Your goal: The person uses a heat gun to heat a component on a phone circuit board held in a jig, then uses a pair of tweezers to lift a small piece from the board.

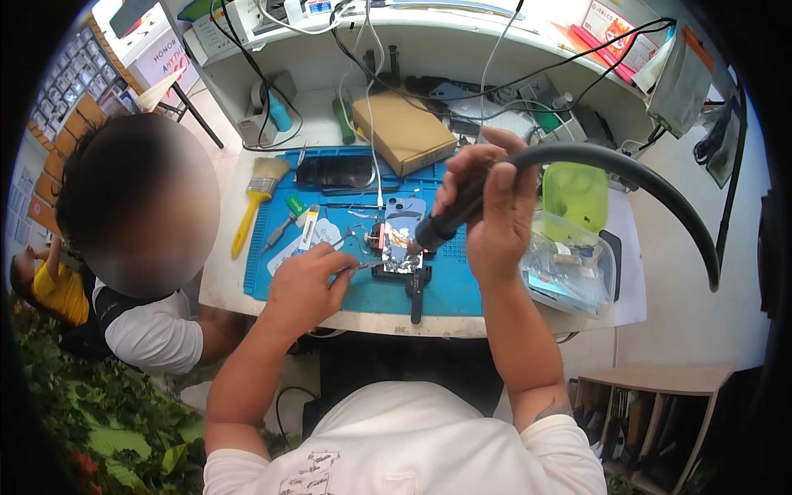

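Observation:
My right hand is wrapped round the black handle of a hot air gun, whose nozzle points down at the work. Below the nozzle lies a blue phone, its lower part covered with crumpled silver foil. A black clamp holder grips the phone on the blue repair mat. From the left, my left hand pinches thin metal tweezers, their tips close to the foil. The exact contact of the tips is too small to tell.
A thick black hose arcs from the gun to the right. Behind are a cardboard box and a dark phone. A yellow brush lies left; a clear plastic tub stands right. Another person sits at the left.

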`<action>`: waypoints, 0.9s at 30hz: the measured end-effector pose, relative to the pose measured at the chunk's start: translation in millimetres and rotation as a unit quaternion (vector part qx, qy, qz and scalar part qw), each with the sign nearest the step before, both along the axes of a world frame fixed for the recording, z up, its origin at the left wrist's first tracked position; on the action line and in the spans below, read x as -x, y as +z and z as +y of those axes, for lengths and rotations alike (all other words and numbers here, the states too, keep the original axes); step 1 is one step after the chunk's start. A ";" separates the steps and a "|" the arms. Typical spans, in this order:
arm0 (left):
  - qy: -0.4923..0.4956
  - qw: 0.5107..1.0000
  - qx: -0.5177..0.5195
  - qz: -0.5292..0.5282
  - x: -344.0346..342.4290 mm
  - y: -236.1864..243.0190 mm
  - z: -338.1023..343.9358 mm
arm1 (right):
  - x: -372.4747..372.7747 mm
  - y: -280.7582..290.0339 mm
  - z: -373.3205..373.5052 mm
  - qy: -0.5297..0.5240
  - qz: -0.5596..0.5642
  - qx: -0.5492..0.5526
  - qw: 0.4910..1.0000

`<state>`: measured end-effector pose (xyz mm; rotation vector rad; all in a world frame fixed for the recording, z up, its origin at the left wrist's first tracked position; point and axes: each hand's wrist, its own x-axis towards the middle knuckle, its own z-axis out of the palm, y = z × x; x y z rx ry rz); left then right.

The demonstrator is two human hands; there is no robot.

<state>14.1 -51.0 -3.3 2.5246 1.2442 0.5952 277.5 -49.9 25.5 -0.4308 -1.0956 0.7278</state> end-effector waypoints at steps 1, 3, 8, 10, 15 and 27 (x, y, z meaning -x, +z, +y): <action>0.000 0.999 0.033 -0.006 3.2 1.5 0.6 | -4.2 2.7 -4.3 -0.009 0.006 0.001 1.000; 0.009 0.999 0.033 -0.031 6.6 0.8 3.3 | -15.9 9.9 -12.8 -0.026 0.015 -0.009 1.000; 0.037 0.994 0.065 -0.076 7.1 1.6 13.0 | -35.5 26.2 -33.4 -0.051 0.023 -0.022 0.998; 0.047 0.994 0.060 -0.083 5.1 0.8 20.0 | -41.2 28.3 -42.6 -0.070 0.015 -0.011 0.997; 0.062 0.983 0.159 -0.065 -3.2 -11.4 42.3 | -45.0 31.1 -59.2 -0.063 0.018 -0.010 0.998; -0.039 0.992 0.117 0.005 -13.8 -30.0 74.7 | -51.0 24.3 -63.5 -0.059 0.018 -0.006 0.998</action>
